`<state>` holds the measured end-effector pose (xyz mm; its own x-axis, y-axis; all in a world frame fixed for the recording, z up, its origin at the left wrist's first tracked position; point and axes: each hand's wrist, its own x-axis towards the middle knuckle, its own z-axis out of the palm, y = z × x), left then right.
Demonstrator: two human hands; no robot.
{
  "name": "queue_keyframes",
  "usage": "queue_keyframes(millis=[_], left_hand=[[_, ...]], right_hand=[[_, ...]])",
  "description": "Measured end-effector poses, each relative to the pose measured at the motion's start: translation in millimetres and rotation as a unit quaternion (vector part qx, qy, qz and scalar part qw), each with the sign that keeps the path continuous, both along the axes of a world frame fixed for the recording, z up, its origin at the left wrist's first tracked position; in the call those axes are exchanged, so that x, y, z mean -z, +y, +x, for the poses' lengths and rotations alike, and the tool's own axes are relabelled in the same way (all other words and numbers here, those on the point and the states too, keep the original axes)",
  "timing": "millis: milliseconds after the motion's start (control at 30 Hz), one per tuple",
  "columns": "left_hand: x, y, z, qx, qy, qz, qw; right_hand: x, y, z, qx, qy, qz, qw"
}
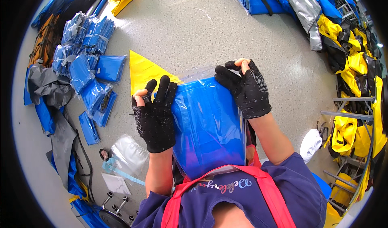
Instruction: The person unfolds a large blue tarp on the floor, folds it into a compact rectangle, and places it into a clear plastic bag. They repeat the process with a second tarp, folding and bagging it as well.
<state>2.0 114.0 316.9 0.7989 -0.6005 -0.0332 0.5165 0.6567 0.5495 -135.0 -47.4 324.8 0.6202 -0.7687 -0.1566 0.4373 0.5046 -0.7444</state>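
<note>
My left hand (155, 115) and right hand (243, 88), gloved, pinch the top corners of a clear bag (208, 123) against my chest; its blue contents blur, its bottom hidden.

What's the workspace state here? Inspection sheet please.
Surface: speckled grey floor, person seated over it.
Job's things: folded blue item in clear plastic bag, held against the apron; yellow sheet behind it.
Clutter: pile of bagged blue items, empty clear bags, tape roll.
Grips: left hand and right hand, both in black gloves, pinch the bag's top edge.
Cables: nothing seen.
Surroundings: yellow-and-black bags on racks, blue rolls.
</note>
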Motion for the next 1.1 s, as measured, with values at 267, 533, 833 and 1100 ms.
queue_keyframes(millis=[267, 533, 833, 1100], left_hand=[[36.3, 32.9, 22.8, 0.075, -0.002, 0.083, 0.994], [16.6, 50.3, 59.1, 0.298, -0.332, 0.25, 0.86], [15.6, 78.0, 65.3, 0.195, -0.663, 0.525, 0.496], [-41.3, -48.6, 26.6, 0.17, -0.72, 0.419, 0.526]], right_hand=[[7.8, -9.7, -33.3, -0.081, 0.001, -0.019, 0.997], [20.6, -47.0, -63.1, -0.253, 0.089, -0.404, 0.874], [-6.1, -63.2, -85.0, -0.179, 0.125, -0.636, 0.74], [-31.6, -27.9, 2.8, -0.102, 0.325, -0.683, 0.646]])
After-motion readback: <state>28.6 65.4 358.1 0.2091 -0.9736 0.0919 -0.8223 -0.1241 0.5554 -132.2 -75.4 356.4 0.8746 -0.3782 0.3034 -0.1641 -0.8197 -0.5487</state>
